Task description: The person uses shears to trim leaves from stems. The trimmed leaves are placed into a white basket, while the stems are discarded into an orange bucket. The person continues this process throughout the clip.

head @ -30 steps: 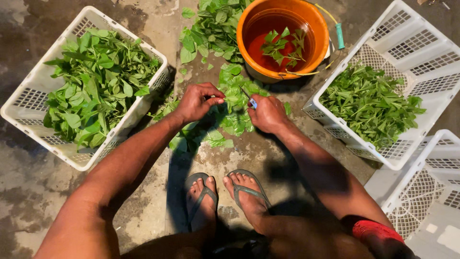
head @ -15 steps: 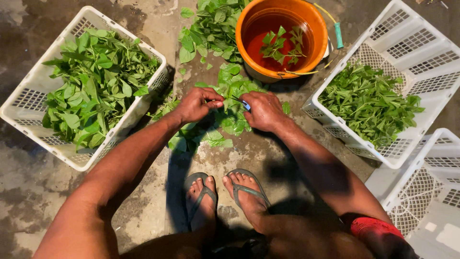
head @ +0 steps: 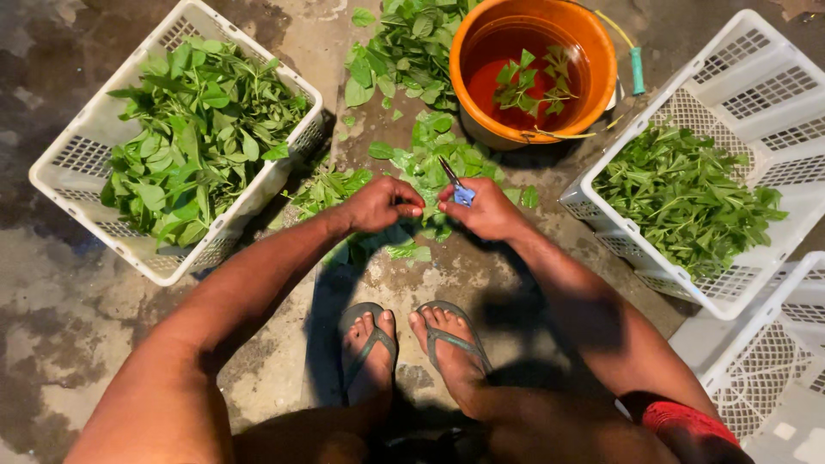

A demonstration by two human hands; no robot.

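My right hand point(head: 483, 210) grips small blue-handled scissors point(head: 457, 186), blades pointing up and left. Close beside it, my left hand point(head: 383, 204) pinches a thin green stem between fingertips. Both hands hover over a loose pile of green leafy sprigs point(head: 430, 159) lying on the concrete floor, just ahead of my feet in grey sandals point(head: 411, 342). An orange bucket point(head: 593, 60) holding water and a few sprigs stands just beyond the pile.
A white plastic basket point(head: 77, 163) full of broad green leaves sits at the left. At the right a white basket point(head: 756, 77) holds finer leafy sprigs, with another white basket point(head: 765, 361) below it. More leaves point(head: 404, 43) lie left of the bucket.
Both hands have drawn closer together over the pile, the left now pinching a stem beside the scissors.
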